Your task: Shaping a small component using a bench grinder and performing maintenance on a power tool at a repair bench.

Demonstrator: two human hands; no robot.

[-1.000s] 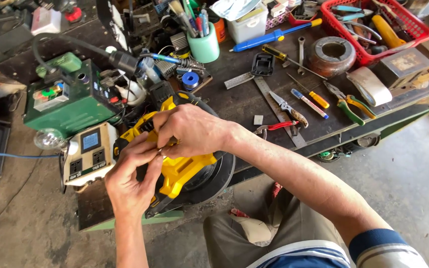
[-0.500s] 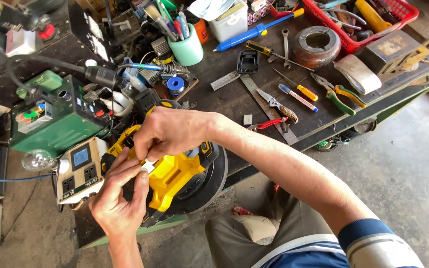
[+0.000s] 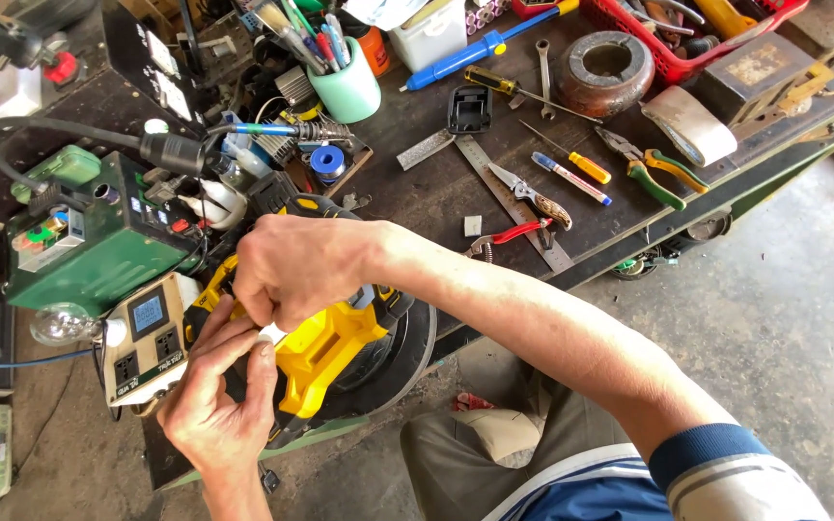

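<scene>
Yellow-and-black power tool (image 3: 325, 347); green box (image 3: 98, 241) at ten o'clock; mint cup (image 3: 347, 92) at twelve; red basket (image 3: 687, 53) at two.

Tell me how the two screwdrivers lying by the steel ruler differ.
The yellow-handled screwdriver has a stubby yellow grip and a long thin bare shaft; the blue-and-white screwdriver is pen-slim with hardly any shaft showing. The yellow-handled one lies farther from the steel ruler. Both lie flat on the workbench, roughly parallel, untouched by either hand.

Dark workbench (image 3: 417, 193): pliers (image 3: 653, 169), ruler (image 3: 514, 203), perhaps knife (image 3: 531, 198).
</scene>
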